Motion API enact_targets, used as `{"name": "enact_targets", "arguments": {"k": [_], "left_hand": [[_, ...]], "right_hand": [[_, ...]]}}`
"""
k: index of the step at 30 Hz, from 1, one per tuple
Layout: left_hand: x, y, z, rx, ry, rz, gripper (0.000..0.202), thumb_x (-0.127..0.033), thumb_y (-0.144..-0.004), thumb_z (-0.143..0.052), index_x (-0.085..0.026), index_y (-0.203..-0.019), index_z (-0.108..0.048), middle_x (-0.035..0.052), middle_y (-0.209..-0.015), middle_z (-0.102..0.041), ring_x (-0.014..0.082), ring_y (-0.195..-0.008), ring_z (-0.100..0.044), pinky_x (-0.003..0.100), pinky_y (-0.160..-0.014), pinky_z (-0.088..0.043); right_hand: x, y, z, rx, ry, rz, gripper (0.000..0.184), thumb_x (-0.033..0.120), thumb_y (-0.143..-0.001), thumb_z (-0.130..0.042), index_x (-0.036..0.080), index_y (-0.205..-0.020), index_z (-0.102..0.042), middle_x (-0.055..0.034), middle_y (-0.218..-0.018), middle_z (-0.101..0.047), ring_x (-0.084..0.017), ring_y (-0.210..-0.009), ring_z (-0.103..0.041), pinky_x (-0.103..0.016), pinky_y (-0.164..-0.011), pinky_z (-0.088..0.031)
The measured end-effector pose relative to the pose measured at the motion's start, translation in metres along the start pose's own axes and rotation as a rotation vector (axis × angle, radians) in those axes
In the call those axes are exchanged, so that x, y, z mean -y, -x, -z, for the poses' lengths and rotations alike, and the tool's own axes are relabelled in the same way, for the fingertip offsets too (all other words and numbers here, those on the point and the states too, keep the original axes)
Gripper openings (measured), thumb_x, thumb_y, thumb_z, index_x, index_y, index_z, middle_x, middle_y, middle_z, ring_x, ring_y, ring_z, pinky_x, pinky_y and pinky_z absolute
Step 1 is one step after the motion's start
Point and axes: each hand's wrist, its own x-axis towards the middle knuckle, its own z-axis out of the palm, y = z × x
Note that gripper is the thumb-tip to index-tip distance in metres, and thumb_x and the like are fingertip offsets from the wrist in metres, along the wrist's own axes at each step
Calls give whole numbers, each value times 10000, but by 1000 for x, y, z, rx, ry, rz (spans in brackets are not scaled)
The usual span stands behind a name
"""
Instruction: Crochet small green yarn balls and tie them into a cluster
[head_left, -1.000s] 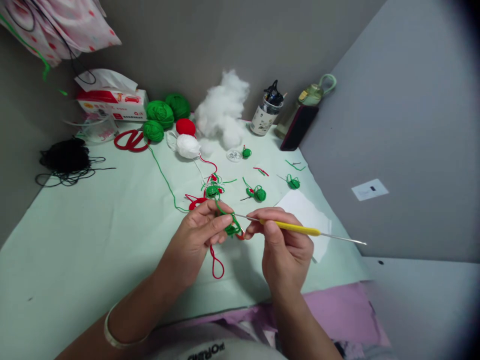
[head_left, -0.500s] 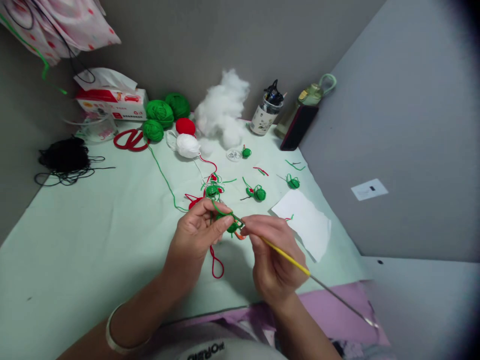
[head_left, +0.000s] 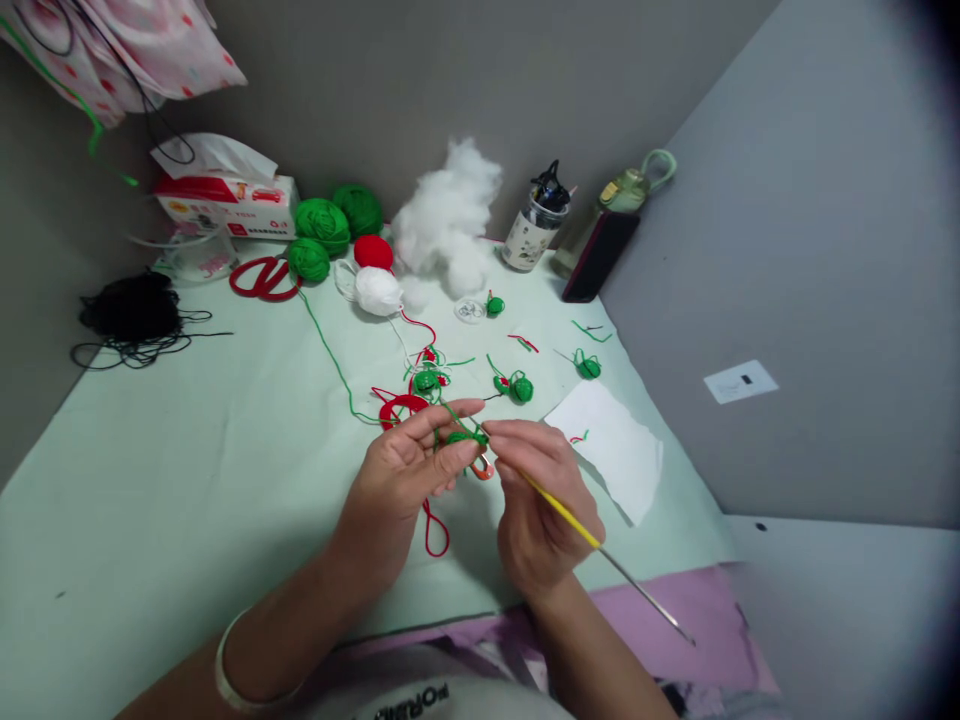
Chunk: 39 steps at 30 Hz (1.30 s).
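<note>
Between the thumb and fingers of my left hand (head_left: 397, 485) is a small green crochet piece (head_left: 466, 438), its index finger stretched out with green yarn running past it. An orange stitch marker (head_left: 484, 468) hangs from the piece. My right hand (head_left: 544, 500) is closed on a crochet hook (head_left: 566, 515) with a yellow grip and a long metal shaft. The hook's tip meets the green piece; the exact stitch is too small to make out. Just beyond my left hand lie red yarn (head_left: 401, 408) and a green crocheted ball (head_left: 427, 382).
Green yarn balls (head_left: 322, 226), red-handled scissors (head_left: 264, 279), white yarn (head_left: 377, 291) and white stuffing (head_left: 450, 220) sit at the back. Black yarn (head_left: 133, 308) is at left. A pen jar (head_left: 527, 240), a bottle (head_left: 624, 187) and a phone (head_left: 602, 255) stand back right, white paper (head_left: 615, 455) nearer.
My left index finger has straightened and extended to the right. My right hand has shifted slightly left, and the hook's rear end has swung left. The green piece remains held.
</note>
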Motion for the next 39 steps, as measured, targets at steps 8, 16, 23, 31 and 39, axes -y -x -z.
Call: {"name": "enact_targets", "arguments": {"k": [8,16,23,31,39], "left_hand": [[2,-2,1,19,-72,-35,288,-293,-828,-800,-246,-1112,-796,-9,-737,-641,81,-616,-461,215,-567,-361],[3,0,1,-47,-94,-55,226,-307,-846,-786,-269,-1068,-808,-26,-719,-579,73,-617,-419,198,-584,-368],[-5,1,0,15,-6,-18,515,-252,-817,-822,-293,-1312,-688,-31,-789,-619,62,-619,-448,167,-562,-384],[0,1,-4,41,231,117,458,-211,-803,-814,-220,-1253,-724,-28,-795,-568,23,-562,-373,133,-518,-335],[-10,-3,9,105,193,116,295,-168,-820,-770,-197,-1112,-796,-35,-696,-523,20,-516,-295,143,-489,-287]], "right_hand": [[-2,-4,1,28,-171,-120,287,71,-956,-594,262,-1099,-754,-45,-992,-782,-200,-936,-725,-378,-792,-611],[0,-2,1,30,-160,-138,274,89,-959,-593,272,-1081,-755,-52,-974,-766,-207,-905,-716,-382,-716,-620],[1,0,6,33,-133,-110,291,79,-951,-597,276,-1101,-749,-45,-942,-736,-197,-885,-695,-363,-698,-616],[-6,10,3,126,283,206,398,102,-936,-637,326,-1257,-714,-64,-1059,-717,-218,-976,-704,-360,-787,-616],[-2,-15,16,19,-336,-342,157,177,-957,-626,237,-988,-768,-30,-829,-711,-154,-668,-658,-303,-574,-571]]}}
